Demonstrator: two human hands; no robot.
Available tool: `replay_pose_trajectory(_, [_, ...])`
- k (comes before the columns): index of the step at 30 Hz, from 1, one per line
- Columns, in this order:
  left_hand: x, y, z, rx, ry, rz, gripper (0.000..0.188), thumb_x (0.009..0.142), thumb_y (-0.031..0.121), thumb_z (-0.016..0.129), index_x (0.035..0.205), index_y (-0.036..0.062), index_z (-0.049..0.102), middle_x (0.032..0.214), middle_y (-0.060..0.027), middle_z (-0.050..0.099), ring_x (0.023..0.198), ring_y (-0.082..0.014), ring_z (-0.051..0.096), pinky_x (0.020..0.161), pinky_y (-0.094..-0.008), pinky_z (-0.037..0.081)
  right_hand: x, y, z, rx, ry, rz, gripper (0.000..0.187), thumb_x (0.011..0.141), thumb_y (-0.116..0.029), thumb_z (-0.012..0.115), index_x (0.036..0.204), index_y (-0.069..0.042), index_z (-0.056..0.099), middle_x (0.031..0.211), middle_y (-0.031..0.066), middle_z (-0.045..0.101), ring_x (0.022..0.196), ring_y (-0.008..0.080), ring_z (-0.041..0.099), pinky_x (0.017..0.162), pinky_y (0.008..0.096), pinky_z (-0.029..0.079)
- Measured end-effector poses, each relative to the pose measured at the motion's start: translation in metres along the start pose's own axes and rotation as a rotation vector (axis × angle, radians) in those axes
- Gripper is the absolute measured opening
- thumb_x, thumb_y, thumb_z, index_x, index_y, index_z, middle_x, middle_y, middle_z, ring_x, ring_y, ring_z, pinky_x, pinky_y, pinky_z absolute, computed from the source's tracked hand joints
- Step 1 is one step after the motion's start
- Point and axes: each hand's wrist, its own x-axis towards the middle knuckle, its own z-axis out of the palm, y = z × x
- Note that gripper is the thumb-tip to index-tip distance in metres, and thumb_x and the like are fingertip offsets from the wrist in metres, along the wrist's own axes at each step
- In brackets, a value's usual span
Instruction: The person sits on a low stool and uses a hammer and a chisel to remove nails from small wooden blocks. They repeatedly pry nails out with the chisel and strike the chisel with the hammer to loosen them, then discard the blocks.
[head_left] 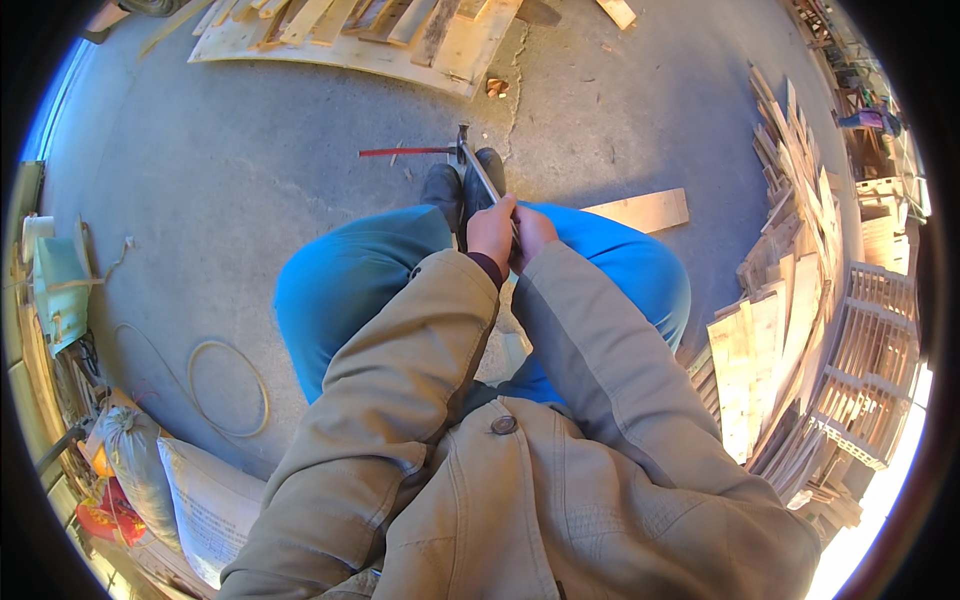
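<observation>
Both my hands are closed around the shaft of a hammer (482,172), between my knees. My left hand (492,232) wraps it just beside my right hand (535,230), and the fingers of both are partly hidden. The silver shaft slants forward and left, ending by a dark head above my shoes. A thin red bar or handle (405,152) reaches left from beside that head, low by the floor; whether the two are joined I cannot tell. Dark shoes (442,188) show beneath the tool.
Ahead, boards lie on a wooden sheet (400,62). A short plank (640,210) rests right of my knee. Wood offcuts (790,300) pile up at the right, beside slatted crates (870,360). At the left are a coiled hose (262,400), a white sack (210,500) and a turquoise container (60,285).
</observation>
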Motion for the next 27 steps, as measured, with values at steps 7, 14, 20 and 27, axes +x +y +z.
replay_pose_trajectory(7, [0.0, -0.002, -0.014, -0.061, -0.014, 0.053, 0.031, 0.094, 0.042, 0.068, 0.09, 0.0111, 0.067, 0.069, -0.0004, 0.054, 0.058, -0.0134, 0.05, 0.054, -0.0339, 0.039, -0.011, 0.001, 0.031, 0.052, 0.055, 0.017, 0.024, 0.1, -0.025, 0.051, 0.101, -0.005, 0.063, 0.088, 0.01, 0.067, 0.07, 0.0217, 0.064, 0.064, 0.0378, 0.054])
replay_pose_trajectory(14, [0.018, 0.002, -0.036, -0.27, -0.31, -0.247, 0.04, 0.098, 0.051, 0.06, 0.079, 0.0161, 0.06, 0.057, 0.0058, 0.047, 0.037, -0.0098, 0.037, 0.033, -0.0228, 0.027, -0.036, -0.008, 0.034, 0.138, -0.056, 0.096, 0.024, 0.1, -0.025, 0.051, 0.086, -0.007, 0.057, 0.067, 0.0008, 0.051, 0.044, 0.0089, 0.039, 0.04, 0.025, 0.032])
replay_pose_trajectory(20, [0.036, -0.001, -0.031, -0.391, -0.424, -0.493, 0.045, 0.101, 0.05, 0.055, 0.089, 0.0067, 0.06, 0.081, -0.0096, 0.066, 0.067, -0.0221, 0.066, 0.055, -0.0331, 0.057, -0.052, -0.02, 0.037, 0.416, -0.163, 0.205, 0.023, 0.106, -0.027, 0.048, 0.095, -0.008, 0.056, 0.068, 0.0008, 0.051, 0.039, 0.0076, 0.036, 0.035, 0.0231, 0.03])
replay_pose_trajectory(27, [0.057, 0.076, 0.004, -0.686, -0.515, -0.452, 0.033, 0.102, 0.028, 0.049, 0.076, 0.0085, 0.053, 0.063, -0.0018, 0.056, 0.045, -0.0134, 0.052, 0.039, -0.0258, 0.045, -0.017, -0.083, 0.083, 0.251, -0.206, 0.0, 0.009, 0.103, -0.013, 0.048, 0.097, -0.007, 0.053, 0.066, -0.0011, 0.046, 0.042, 0.0065, 0.039, 0.037, 0.0229, 0.034])
